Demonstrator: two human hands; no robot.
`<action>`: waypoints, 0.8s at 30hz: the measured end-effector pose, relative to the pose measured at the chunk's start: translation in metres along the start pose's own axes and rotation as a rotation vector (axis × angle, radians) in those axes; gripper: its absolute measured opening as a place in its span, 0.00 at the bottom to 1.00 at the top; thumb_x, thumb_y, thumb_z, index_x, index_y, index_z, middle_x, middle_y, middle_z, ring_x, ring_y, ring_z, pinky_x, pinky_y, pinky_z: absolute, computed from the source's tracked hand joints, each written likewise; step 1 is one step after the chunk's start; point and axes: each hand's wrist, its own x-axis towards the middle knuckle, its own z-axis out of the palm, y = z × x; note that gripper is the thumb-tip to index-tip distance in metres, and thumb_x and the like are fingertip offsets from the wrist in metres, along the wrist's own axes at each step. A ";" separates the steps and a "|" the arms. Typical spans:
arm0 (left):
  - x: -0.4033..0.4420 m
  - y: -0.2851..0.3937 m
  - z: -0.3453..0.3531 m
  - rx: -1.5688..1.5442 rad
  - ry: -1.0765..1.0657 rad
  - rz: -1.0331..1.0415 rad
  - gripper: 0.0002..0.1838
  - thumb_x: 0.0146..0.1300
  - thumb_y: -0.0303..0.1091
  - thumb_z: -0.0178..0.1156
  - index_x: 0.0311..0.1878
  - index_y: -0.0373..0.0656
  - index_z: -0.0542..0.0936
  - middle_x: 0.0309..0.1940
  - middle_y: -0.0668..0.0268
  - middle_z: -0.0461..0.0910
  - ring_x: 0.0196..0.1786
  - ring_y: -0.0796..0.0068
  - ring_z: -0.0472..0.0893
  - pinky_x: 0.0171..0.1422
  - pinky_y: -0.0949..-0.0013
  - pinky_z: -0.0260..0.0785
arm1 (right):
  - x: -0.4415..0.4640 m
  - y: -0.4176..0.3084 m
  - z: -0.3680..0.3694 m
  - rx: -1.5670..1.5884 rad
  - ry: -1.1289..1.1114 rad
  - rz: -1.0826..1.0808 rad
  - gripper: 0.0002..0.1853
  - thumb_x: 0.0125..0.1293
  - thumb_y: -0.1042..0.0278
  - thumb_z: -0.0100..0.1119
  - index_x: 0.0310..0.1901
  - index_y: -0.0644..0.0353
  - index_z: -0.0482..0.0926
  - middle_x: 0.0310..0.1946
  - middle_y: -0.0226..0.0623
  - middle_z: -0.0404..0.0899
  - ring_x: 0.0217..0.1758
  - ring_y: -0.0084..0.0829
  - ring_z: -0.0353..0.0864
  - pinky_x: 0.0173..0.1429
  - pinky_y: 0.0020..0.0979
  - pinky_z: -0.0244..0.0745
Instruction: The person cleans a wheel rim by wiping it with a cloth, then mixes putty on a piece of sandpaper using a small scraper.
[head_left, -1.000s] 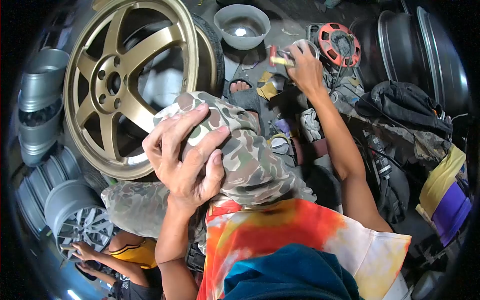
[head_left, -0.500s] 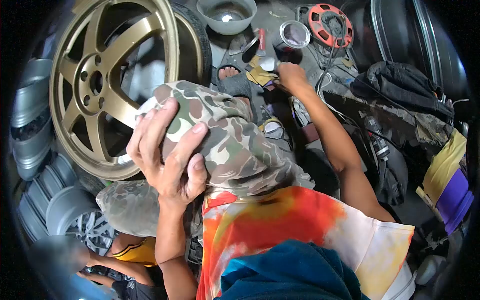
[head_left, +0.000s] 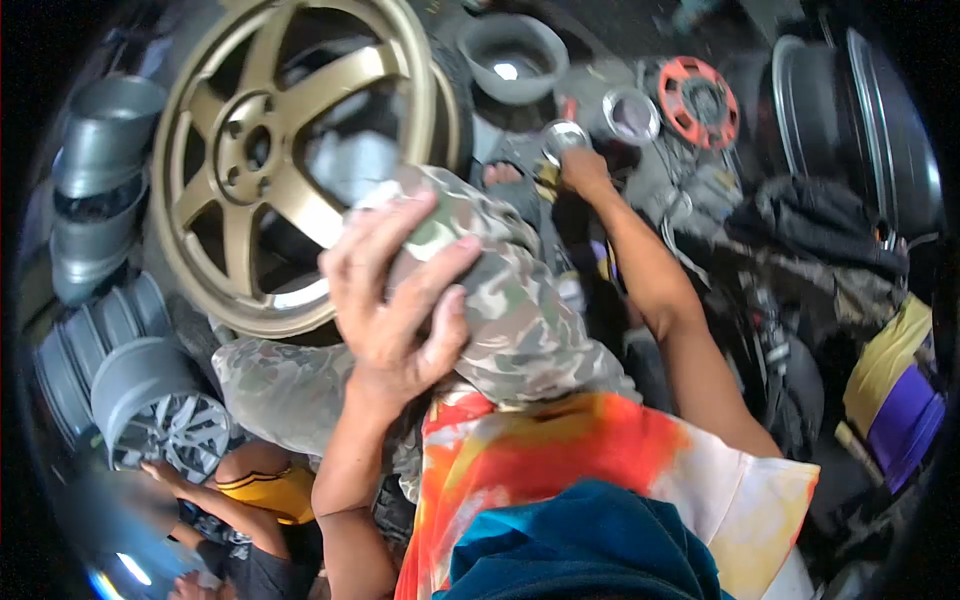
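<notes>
My left hand rests on my raised knee, fingers spread and empty, over the camouflage trousers. At the end of my outstretched right arm, my right hand is closed at the near edge of a round, shiny metal lid. The fingertips are partly hidden and blurred. Just right of it stands an open can. Small yellowish pieces lie on the floor left of the hand. A large gold wheel rim stands left of my knee.
A translucent bowl sits at the back, left of a red cable reel. Dark wheels stand at right, near a black cloth. Grey rims are stacked at left. Another person sits at lower left.
The view has shifted, moving the scene right and down. My right hand has moved from the yellowish pieces to the round lid, which now shows more face-on. My left hand stays on the knee.
</notes>
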 end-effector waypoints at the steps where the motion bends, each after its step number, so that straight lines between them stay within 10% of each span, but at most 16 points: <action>1: 0.000 0.000 -0.001 -0.012 0.001 -0.011 0.17 0.55 0.33 0.66 0.49 0.48 0.89 0.61 0.56 0.80 0.61 0.54 0.75 0.70 0.52 0.64 | 0.015 0.001 0.017 0.023 0.065 0.020 0.11 0.60 0.66 0.61 0.39 0.62 0.87 0.41 0.53 0.87 0.47 0.53 0.88 0.51 0.51 0.82; 8: 0.003 0.007 0.000 -0.080 0.069 -0.073 0.15 0.51 0.28 0.68 0.45 0.46 0.88 0.58 0.60 0.81 0.61 0.54 0.75 0.68 0.52 0.66 | 0.005 -0.016 -0.012 -0.039 0.121 -0.031 0.12 0.61 0.65 0.64 0.45 0.58 0.85 0.43 0.48 0.86 0.50 0.51 0.87 0.53 0.49 0.81; 12: 0.013 0.010 -0.004 -0.171 0.015 -0.017 0.14 0.55 0.27 0.69 0.47 0.44 0.84 0.50 0.63 0.81 0.57 0.57 0.78 0.62 0.55 0.71 | -0.055 -0.026 -0.067 0.433 0.604 -0.369 0.11 0.59 0.76 0.64 0.45 0.65 0.83 0.38 0.48 0.84 0.44 0.46 0.87 0.49 0.40 0.79; 16: 0.024 0.019 0.002 -0.278 0.082 -0.050 0.16 0.58 0.28 0.70 0.50 0.40 0.82 0.46 0.58 0.80 0.50 0.55 0.80 0.55 0.56 0.73 | -0.115 -0.036 -0.129 1.035 0.406 -0.219 0.12 0.67 0.71 0.65 0.49 0.65 0.84 0.40 0.33 0.86 0.41 0.23 0.83 0.48 0.28 0.76; 24: 0.032 0.024 -0.006 -0.530 0.013 -0.067 0.14 0.62 0.27 0.68 0.50 0.34 0.81 0.36 0.54 0.80 0.42 0.51 0.81 0.47 0.57 0.74 | -0.229 -0.096 -0.226 1.189 0.427 -0.592 0.07 0.64 0.76 0.69 0.41 0.66 0.81 0.37 0.33 0.84 0.38 0.23 0.81 0.46 0.26 0.76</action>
